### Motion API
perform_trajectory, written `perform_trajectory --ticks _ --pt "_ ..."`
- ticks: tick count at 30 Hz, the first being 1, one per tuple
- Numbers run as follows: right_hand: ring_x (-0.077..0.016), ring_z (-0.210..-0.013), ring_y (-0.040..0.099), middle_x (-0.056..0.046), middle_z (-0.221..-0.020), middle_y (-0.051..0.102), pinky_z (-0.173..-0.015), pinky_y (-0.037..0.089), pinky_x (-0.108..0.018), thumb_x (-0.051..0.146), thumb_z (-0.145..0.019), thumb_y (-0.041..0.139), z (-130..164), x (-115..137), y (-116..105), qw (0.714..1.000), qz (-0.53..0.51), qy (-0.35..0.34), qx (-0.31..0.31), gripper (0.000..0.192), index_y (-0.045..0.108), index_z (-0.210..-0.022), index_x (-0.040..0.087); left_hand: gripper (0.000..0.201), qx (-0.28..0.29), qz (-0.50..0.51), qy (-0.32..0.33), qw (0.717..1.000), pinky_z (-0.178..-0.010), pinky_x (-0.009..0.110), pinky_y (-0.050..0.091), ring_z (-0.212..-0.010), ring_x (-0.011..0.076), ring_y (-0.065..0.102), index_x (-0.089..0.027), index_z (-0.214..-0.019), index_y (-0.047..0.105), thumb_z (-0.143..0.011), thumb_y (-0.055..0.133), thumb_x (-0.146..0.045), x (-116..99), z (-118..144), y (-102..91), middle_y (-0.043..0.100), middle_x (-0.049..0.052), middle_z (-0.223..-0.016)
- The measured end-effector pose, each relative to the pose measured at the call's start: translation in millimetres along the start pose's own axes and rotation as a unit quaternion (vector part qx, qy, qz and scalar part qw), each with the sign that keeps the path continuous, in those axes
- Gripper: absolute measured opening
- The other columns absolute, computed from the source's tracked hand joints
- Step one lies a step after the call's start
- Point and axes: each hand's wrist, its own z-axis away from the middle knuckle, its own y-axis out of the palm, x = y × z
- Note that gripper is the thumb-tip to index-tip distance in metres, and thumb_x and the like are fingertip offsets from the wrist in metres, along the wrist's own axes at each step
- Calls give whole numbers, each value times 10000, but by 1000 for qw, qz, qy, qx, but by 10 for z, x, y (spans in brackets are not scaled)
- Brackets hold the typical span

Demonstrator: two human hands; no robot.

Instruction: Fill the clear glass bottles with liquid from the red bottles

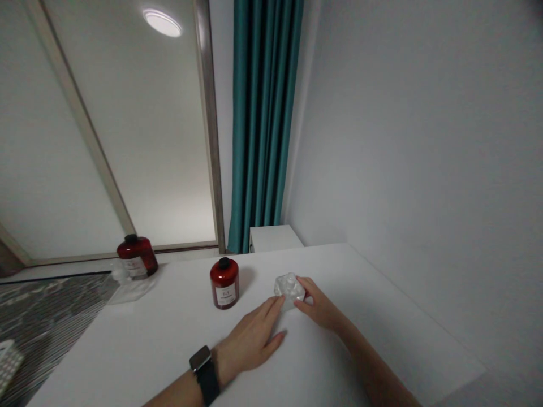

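Note:
A small clear faceted container [289, 287], glass-like with a rounded top, sits on the white table in front of me. My right hand [316, 304] grips its right side between thumb and fingers. From the left, my left hand [254, 334] reaches in with its fingers stretched out and thumb apart, the fingertips at the container's near edge. It holds nothing, and a dark watch [203, 367] is on that wrist. Left of the container stands an upright red bottle [224, 284] with a black cap and white label, apart from both hands.
A second red bottle [144, 255] stands at the table's far left, by a clear tray [130, 291] with a whitish translucent piece [120, 273]. The white table [178, 345] meets the wall [416, 169] on the right. Behind it are a white cabinet [275, 238] and green curtain [265, 124].

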Motion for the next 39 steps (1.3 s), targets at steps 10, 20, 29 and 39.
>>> perform_trajectory --ticks 10,20,29,39 --pt "-332 -1233 569 -146 -1291 607 -1046 466 -516 362 -789 691 -94 -367 -56 969 150 71 -183 666 449 -1391 212 610 -11 -18 28 999 -1144 508 441 -1362 329 504 -161 -1502 336 -937 545 -260 99 -732 429 477 194 -1498" --pt "-320 -1223 583 -137 -1303 633 -1014 438 -431 387 -799 735 -390 -668 -336 918 317 130 -200 715 410 -1415 224 407 -13 -89 -10 996 -1054 549 428 -1257 373 535 -143 -1312 535 -931 540 -285 132 -1169 546 598 199 -1319" --pt "-347 -1172 592 -167 -1276 660 -985 417 -405 436 -794 752 -758 -936 -512 879 388 198 -195 839 354 -1484 172 357 6 -167 -9 986 -1093 500 403 -1291 337 509 -161 -1299 564 -987 490 -318 121 -1125 587 579 163 -1372" --pt "-332 -1177 597 -161 -1284 662 -962 404 -386 442 -837 691 -965 -1073 -664 858 404 251 -192 840 284 -1523 179 362 11 -164 -20 986 -1118 499 397 -1314 338 503 -144 -1308 575 -986 497 -290 67 -1114 552 578 171 -1390"
